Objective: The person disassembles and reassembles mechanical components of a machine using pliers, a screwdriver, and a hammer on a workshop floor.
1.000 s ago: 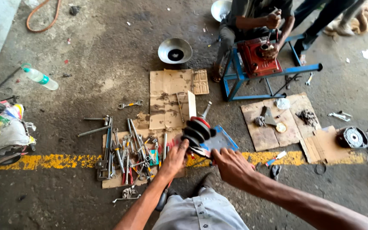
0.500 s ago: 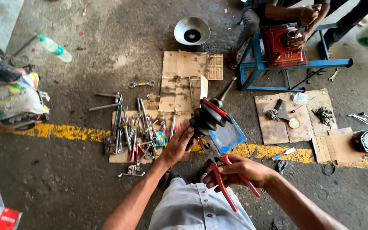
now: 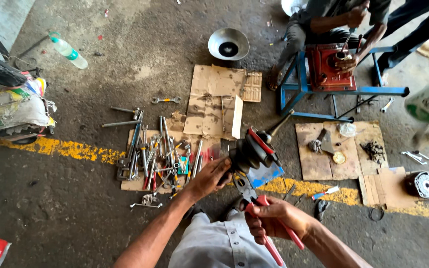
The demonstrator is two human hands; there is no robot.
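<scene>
At frame centre my left hand [image 3: 209, 177] grips closed around the black boot [image 3: 252, 151]; my right hand [image 3: 272, 220] grips closed on red pliers [image 3: 259, 211], jaws touching it.

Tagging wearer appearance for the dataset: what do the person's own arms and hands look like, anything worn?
Both forearms are bare, with no sleeves in view. The left hand and right hand wear no gloves; no watch, ring or wristband is visible. The fingers look smudged with dark grime. A light grey buttoned shirt covers the torso.
</scene>
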